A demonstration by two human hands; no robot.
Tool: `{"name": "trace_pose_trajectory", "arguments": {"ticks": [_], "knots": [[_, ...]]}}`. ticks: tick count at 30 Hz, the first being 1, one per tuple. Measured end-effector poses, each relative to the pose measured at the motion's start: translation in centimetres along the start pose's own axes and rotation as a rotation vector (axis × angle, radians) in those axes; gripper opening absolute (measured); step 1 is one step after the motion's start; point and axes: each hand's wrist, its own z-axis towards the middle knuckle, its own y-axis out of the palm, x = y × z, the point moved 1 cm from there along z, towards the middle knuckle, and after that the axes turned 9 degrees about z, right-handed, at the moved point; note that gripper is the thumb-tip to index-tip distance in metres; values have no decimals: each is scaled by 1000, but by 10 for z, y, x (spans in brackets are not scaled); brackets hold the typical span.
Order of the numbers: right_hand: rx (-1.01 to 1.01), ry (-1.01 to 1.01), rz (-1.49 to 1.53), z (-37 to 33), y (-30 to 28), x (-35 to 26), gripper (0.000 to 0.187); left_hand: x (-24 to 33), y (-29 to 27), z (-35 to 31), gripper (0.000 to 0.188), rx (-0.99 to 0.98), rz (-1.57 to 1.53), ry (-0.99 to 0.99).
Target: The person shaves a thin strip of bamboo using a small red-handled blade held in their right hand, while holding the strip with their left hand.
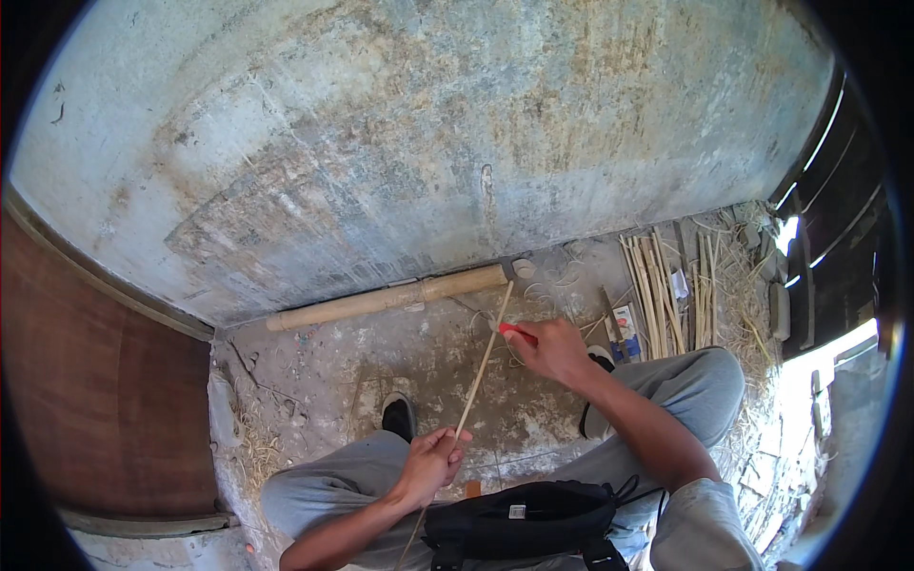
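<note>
strip (pixel 483 371) is where all the action is, long, thin and pale, slanting up from the lower edge between the person's knees, with its top end just past the right hand. left hand (pixel 430 466) has its grip closed round it, down low over the left leg, and the tail end carries on below the fist. right hand (pixel 547 347) is clenched on a red tool (pixel 514 333), with the red end poking out toward the strip up near its top. can't tell if the tool really touches it or sits just beside it, and whatever edge it has is too small to make out.

person's sitting low, grey trousers (pixel 333 481), knees spread wide, dark shoes (pixel 400 416) on the dusty floor (pixel 381 352), black pouch (pixel 519 528) at the waist. a thick pole (pixel 390 300) lies along the foot of the stained wall (pixel 428 124). over on the right, near the right knee, two bunches of pale sticks (pixel 652 295) lie side by side, with a blue and white pack (pixel 625 328) just left of them. curly shavings (pixel 252 428) are scattered over on the left, near a brown panel (pixel 105 381).
</note>
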Motion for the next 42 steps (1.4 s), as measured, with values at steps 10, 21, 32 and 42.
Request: {"name": "trace_pose_trajectory", "arguments": {"ticks": [10, 21, 32, 42], "knots": [[-41, 143, -89, 9, -1, 25, 40, -5, -2, -7, 22, -22, 10, -74], [13, 432, -243, 23, -24, 76, 43, 3, -5, -20, 26, -58, 85, -147], [-51, 385, -1, 15, 4, 31, 46, 12, -18, 6, 30, -16, 1, -76], [-338, 281, 862, -32, 33, -28, 38, 22, -9, 25, 30, -59, 14, -3]]}}
